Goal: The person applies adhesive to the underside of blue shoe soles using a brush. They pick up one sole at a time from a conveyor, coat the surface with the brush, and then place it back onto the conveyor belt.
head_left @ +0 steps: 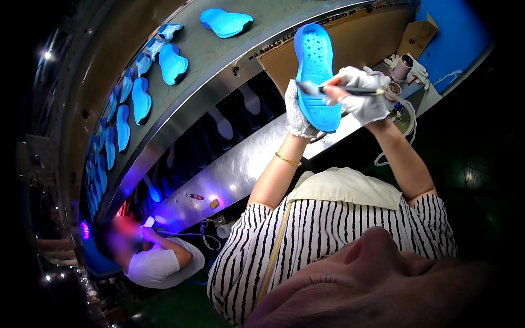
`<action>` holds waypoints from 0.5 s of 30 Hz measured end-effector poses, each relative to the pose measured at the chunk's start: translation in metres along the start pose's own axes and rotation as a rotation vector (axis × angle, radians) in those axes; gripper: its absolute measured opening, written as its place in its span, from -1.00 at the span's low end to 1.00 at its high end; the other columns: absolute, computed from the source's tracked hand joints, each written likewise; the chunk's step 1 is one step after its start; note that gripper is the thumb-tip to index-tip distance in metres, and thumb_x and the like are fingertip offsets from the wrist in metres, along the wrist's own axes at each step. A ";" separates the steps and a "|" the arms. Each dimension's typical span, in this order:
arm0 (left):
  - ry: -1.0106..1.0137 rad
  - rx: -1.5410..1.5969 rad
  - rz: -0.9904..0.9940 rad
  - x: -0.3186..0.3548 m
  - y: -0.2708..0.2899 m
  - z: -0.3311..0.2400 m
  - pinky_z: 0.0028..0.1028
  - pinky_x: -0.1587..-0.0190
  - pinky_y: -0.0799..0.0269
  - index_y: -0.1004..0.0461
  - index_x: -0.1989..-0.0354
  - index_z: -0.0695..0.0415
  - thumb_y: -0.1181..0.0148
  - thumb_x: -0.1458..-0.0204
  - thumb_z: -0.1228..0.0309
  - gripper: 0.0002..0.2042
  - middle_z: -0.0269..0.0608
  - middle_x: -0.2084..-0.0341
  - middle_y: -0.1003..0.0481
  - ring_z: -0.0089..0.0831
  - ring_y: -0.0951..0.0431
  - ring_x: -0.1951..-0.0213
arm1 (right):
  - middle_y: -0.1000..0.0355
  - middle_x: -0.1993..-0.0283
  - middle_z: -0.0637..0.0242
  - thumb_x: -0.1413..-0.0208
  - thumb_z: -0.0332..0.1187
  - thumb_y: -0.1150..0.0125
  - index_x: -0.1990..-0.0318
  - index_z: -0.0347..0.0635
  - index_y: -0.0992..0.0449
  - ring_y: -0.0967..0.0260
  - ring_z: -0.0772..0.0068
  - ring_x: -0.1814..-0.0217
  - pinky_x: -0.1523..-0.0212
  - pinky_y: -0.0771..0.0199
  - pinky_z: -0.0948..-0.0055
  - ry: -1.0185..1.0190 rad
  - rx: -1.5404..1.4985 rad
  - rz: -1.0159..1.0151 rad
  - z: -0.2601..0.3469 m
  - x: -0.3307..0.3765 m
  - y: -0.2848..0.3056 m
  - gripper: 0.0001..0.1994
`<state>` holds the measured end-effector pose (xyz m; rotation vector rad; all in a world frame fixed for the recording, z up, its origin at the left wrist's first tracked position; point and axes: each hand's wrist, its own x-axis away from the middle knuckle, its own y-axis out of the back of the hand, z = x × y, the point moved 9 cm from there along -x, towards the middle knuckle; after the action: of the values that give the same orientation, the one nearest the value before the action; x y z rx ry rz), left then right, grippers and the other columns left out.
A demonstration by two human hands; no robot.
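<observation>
The left hand (298,116) had its fingers curled around the edge of one blue sole (317,54), raised above the metal tabletop (254,147). The right hand (362,101) had its fingers closed on one brush (363,90), the blurred tip at the sole. Nearby stood two pinkish cylinders (403,70), contents unclear. Many other soles (141,101) lay on the grey belt (205,54).

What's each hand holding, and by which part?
Left hand: moulded blue shoe sole, by its left edge near the heel. Right hand: slim dark brush, by the handle.
</observation>
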<state>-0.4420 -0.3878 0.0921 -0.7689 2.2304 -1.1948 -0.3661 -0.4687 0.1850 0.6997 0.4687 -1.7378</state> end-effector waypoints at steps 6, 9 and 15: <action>0.049 -0.117 0.012 -0.002 -0.021 0.008 -0.17 0.05 -0.47 -0.26 -0.12 0.23 0.25 -0.08 -0.23 -0.27 0.07 0.09 -0.44 -0.08 -0.52 0.17 | -0.48 0.47 0.35 0.05 -0.50 -0.28 0.35 -0.18 -0.55 -0.42 0.64 0.47 0.42 -0.42 0.63 0.189 0.304 -0.231 -0.016 -0.038 0.047 -0.91; -0.007 -0.080 0.141 -0.011 -0.022 -0.006 -0.21 0.08 -0.49 -0.22 -0.14 0.22 0.25 -0.12 -0.18 -0.31 0.05 0.09 -0.44 -0.16 -0.53 0.18 | -0.48 0.37 0.28 0.19 -0.59 -0.36 0.36 -0.25 -0.55 -0.42 0.52 0.37 0.32 -0.40 0.58 0.307 0.227 0.019 -0.002 -0.023 0.026 -0.82; 0.075 -0.206 0.090 -0.018 -0.026 -0.011 -0.17 0.12 -0.52 -0.17 -0.16 0.24 0.23 -0.09 -0.23 -0.26 0.12 0.17 -0.45 -0.04 -0.55 0.24 | -0.50 0.32 0.22 0.12 -0.61 -0.28 0.33 -0.27 -0.53 -0.46 0.45 0.34 0.34 -0.46 0.54 0.319 0.256 -0.022 0.025 -0.036 0.043 -0.85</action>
<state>-0.4299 -0.3809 0.1222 -0.7024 2.4500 -0.9767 -0.3234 -0.4703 0.2290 1.1695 0.4750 -1.7303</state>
